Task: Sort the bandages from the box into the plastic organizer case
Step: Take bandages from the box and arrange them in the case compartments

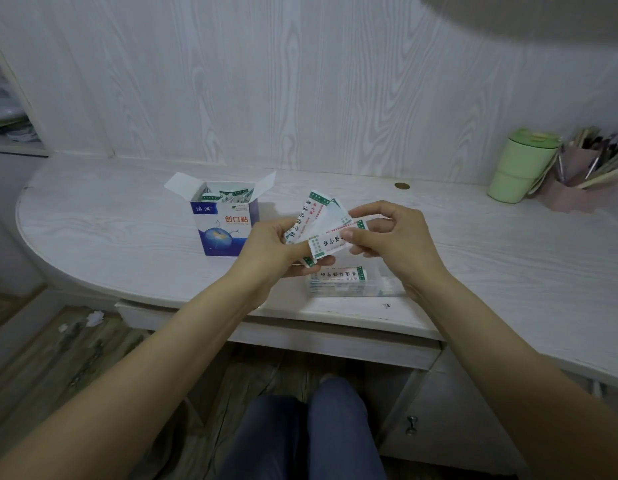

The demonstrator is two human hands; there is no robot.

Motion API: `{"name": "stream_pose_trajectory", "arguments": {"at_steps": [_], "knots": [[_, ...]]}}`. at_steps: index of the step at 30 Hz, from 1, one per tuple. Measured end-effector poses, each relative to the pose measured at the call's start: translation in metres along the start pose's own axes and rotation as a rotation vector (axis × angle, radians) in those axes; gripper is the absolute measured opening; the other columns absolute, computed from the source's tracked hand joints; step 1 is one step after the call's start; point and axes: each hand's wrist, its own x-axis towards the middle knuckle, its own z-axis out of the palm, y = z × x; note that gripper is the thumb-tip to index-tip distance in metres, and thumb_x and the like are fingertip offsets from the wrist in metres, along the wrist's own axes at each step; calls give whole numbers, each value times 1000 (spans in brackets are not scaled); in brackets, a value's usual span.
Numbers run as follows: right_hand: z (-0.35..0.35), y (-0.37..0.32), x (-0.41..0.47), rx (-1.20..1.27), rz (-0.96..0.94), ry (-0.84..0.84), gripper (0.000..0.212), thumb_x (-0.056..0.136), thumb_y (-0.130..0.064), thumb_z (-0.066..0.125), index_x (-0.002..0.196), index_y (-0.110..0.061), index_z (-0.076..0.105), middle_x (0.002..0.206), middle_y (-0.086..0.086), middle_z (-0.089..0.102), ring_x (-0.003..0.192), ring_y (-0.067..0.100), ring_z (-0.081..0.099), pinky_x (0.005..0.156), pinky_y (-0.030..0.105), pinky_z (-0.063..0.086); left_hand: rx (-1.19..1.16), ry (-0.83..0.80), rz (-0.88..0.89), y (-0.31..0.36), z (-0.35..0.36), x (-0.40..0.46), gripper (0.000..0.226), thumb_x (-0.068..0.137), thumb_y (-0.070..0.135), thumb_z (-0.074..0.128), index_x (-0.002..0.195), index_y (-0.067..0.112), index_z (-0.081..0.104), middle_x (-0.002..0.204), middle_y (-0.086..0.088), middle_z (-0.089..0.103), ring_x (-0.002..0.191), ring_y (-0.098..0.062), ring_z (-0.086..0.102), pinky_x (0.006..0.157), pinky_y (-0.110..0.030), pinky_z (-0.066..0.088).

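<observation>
Nearest, at the desk [127,216] edge beneath the hands, the clear plastic case [349,285] is seen with a few wrapped bandages already laid flat in it. Just above it, a small fan of bandages [321,223] is held between both hands: the lower ends are gripped by the left hand [272,247], while one strip is pinched between thumb and fingers of the right hand [390,233]. The strips are judged light, thin, floppy and slick in their paper wrappers, so they are probably best taken singly by a short end. Farther back, the opened box [224,220] stands upright with more bandages inside. A green cup [518,168] is set far right.
</observation>
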Motion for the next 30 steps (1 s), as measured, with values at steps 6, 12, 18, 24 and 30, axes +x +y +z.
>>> {"name": "stream_pose_trajectory", "arguments": {"at_steps": [6, 12, 18, 24, 30], "knots": [[-2, 6, 6, -16, 35, 17, 15, 79, -7, 75, 92, -10, 70, 51, -7, 61, 50, 6, 56, 57, 17, 51, -70, 54, -6, 3, -1, 2, 12, 95, 15, 52, 97, 14, 64, 83, -4, 73, 69, -17, 72, 60, -23, 58], [-9, 9, 21, -117, 88, 55, 8, 85, -10, 68, 81, -16, 68, 73, 6, 60, 53, 9, 52, 53, 17, 41, -84, 196, 66, 1, -15, 10, 13, 99, 14, 47, 93, 19, 59, 81, -4, 72, 66, -13, 71, 63, -22, 58], [-5, 26, 43, -414, 124, 56, 13, 84, -17, 70, 73, -20, 64, 80, 9, 62, 53, 14, 47, 55, 23, 40, 10, 184, 63, -6, -20, 22, 14, 98, 15, 48, 93, 18, 60, 80, -1, 71, 65, -10, 70, 63, -21, 57], [8, 18, 50, -820, 122, -140, 14, 76, -28, 77, 73, -22, 65, 66, -3, 64, 48, 13, 57, 53, 24, 38, 43, 165, 52, -13, -20, 33, 16, 98, 11, 48, 90, 17, 61, 81, -6, 70, 70, -10, 71, 68, -21, 57], [20, 13, 55, -1070, 149, -183, 14, 76, -31, 77, 81, -20, 71, 80, 1, 65, 79, 22, 62, 61, 26, 40, 9, 171, 58, -12, -19, 36, 18, 98, 10, 48, 88, 18, 60, 81, -7, 70, 68, -9, 70, 64, -18, 56]]}}
